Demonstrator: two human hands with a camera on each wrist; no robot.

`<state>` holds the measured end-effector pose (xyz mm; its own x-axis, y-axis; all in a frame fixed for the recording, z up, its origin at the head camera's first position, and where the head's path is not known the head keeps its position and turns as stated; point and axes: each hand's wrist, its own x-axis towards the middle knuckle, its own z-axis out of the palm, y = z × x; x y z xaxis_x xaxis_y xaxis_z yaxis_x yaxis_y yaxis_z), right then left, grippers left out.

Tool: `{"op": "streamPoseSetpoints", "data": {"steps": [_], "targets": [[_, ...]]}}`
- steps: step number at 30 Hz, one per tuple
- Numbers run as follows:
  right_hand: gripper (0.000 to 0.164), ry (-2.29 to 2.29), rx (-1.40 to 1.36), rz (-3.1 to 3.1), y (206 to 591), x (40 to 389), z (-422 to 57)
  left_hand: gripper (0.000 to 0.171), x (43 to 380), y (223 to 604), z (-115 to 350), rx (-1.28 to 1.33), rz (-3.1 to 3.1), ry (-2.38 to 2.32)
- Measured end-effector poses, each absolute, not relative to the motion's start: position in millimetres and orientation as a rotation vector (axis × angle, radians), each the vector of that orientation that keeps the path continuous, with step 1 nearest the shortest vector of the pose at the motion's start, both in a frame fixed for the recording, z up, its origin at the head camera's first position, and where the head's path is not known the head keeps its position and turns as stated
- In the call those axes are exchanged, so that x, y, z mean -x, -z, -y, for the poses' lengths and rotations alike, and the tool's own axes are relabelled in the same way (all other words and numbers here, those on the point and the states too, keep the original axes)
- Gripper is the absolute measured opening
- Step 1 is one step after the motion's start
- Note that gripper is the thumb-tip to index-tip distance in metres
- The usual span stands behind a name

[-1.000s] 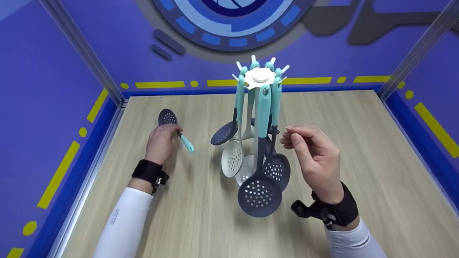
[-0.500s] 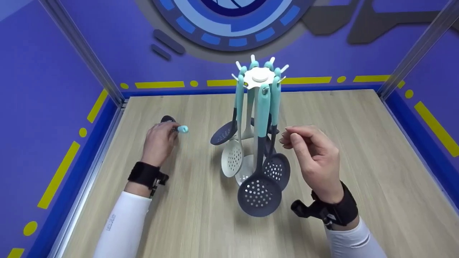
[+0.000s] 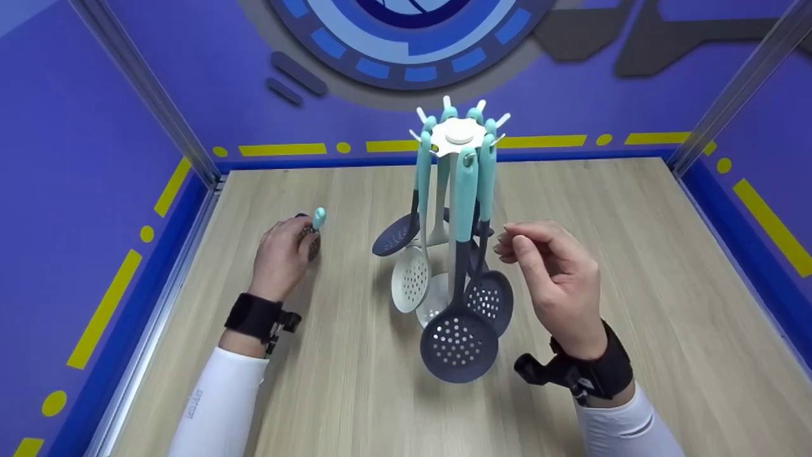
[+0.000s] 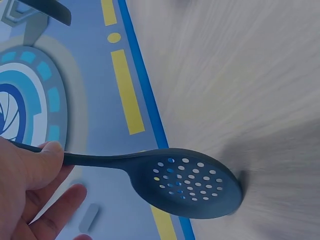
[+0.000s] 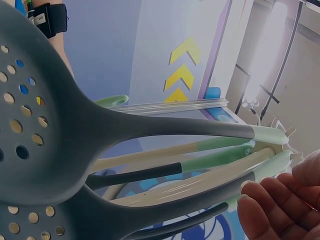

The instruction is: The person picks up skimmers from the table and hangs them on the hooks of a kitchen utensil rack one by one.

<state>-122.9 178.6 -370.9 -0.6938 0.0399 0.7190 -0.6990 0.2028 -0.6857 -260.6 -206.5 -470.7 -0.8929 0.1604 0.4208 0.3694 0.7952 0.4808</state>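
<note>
My left hand point(image 3: 279, 260) pinches a dark slotted spoon point(image 4: 187, 187) by its shank, left of the utensil stand. Its teal handle end point(image 3: 319, 218) points up and the perforated bowl hangs low at the table, as the left wrist view shows; whether it touches cannot be told. A white carousel stand point(image 3: 458, 133) carries several hung utensils with teal handles. Nearest the camera hangs a dark round skimmer point(image 3: 460, 368), beside a pale slotted spoon point(image 3: 411, 279). My right hand point(image 3: 558, 285) is loosely curled and holds nothing, just right of the stand.
The wooden table point(image 3: 666, 285) is bounded by blue-purple panels point(image 3: 158, 38) at the back and sides. A metal frame edge point(image 3: 158, 336) runs along the left. The stand occupies the table's middle, between the hands.
The slotted spoon, earlier lying on the table under my left hand, has been taken up and tipped: its handle now points upward and its bowl downward. The right hand and stand have stayed put.
</note>
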Motion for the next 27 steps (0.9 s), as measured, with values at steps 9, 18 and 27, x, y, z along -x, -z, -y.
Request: {"op": "streamPoseSetpoints", "data": {"steps": [9, 18, 27], "targets": [[0.022, -1.543, -0.614, 1.87, 371.0, 122.6, -178.7, 0.021, 251.8, 467.6, 202.6, 0.336, 2.63, 0.85], [0.021, -1.548, -0.625, 1.858, 371.6, 122.7, -178.1, 0.025, 242.7, 462.7, 199.0, 0.312, 2.644, 0.856], [0.021, -1.551, -0.605, 1.942, 371.7, 120.1, -177.1, 0.022, 233.2, 457.6, 193.1, 0.38, 2.559, 0.88]]}}
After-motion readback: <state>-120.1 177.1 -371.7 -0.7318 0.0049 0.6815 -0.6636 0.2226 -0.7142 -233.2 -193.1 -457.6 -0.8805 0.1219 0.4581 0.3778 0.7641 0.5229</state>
